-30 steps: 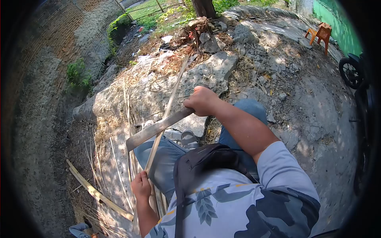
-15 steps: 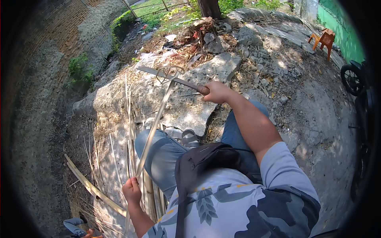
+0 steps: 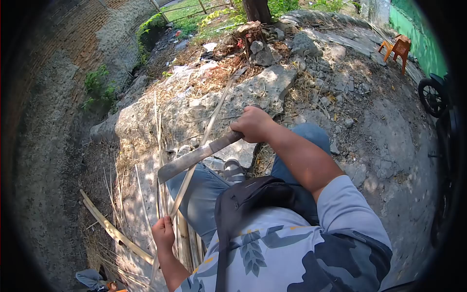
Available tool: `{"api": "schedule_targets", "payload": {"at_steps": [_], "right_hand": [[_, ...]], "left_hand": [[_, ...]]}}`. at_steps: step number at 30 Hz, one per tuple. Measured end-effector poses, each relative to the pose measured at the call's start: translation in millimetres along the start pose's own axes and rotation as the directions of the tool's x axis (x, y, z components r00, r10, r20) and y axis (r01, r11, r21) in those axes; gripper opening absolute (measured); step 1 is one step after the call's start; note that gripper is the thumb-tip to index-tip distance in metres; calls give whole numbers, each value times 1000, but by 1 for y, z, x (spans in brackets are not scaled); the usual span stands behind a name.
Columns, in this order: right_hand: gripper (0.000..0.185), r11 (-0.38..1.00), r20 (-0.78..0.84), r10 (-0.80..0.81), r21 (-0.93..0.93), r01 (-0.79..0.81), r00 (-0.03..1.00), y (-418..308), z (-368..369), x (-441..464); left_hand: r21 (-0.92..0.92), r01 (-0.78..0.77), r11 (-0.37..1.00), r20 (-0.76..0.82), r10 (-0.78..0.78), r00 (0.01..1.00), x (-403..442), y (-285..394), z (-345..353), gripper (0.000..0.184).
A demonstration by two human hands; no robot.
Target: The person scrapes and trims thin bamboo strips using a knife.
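My left hand (image 3: 163,232) is closed around the lower part of a long, thin bamboo strip (image 3: 184,187), which slants up and to the right past my knee. My right hand (image 3: 252,124) grips the handle of a machete (image 3: 187,161) above my lap. Its broad blade points to the lower left and crosses the strip near the strip's middle. The strip's upper end lies over the broken concrete slab. More thin strips (image 3: 159,146) are on the ground beside my leg, and a curved bamboo piece (image 3: 114,232) lies farther left.
A rough brick wall (image 3: 48,117) runs along the left. Broken concrete (image 3: 262,87), rubble and a tree trunk (image 3: 256,10) are ahead. At the right are a brown plastic chair (image 3: 401,50) and a motorbike wheel (image 3: 432,95). Part of another person's leg (image 3: 89,278) shows at the bottom left.
Since half a second ago, the machete has come from the strip's upper end down toward me, to about the strip's middle. My left hand has barely moved.
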State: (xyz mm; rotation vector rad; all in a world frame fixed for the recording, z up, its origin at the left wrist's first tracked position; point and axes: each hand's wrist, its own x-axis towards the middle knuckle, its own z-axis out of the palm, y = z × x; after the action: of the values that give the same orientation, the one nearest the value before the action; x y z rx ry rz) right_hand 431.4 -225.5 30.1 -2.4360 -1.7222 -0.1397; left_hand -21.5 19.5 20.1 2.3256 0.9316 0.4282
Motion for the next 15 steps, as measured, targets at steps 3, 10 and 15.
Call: {"api": "schedule_targets", "payload": {"at_steps": [3,10,15], "right_hand": [[21,952,-39,297,88,-292,954,30,-8,-7],[25,576,182,511,653,-492,840,44,2,-9],[22,722,76,557,449,-527,827,42,-7,-16]], "left_hand": [[-50,77,996,22,-76,997,-14,-28,-23,45],[-3,107,994,7,-107,994,-6,-32,-23,49],[-67,93,993,-26,-95,995,-9,-46,-3,47]]}}
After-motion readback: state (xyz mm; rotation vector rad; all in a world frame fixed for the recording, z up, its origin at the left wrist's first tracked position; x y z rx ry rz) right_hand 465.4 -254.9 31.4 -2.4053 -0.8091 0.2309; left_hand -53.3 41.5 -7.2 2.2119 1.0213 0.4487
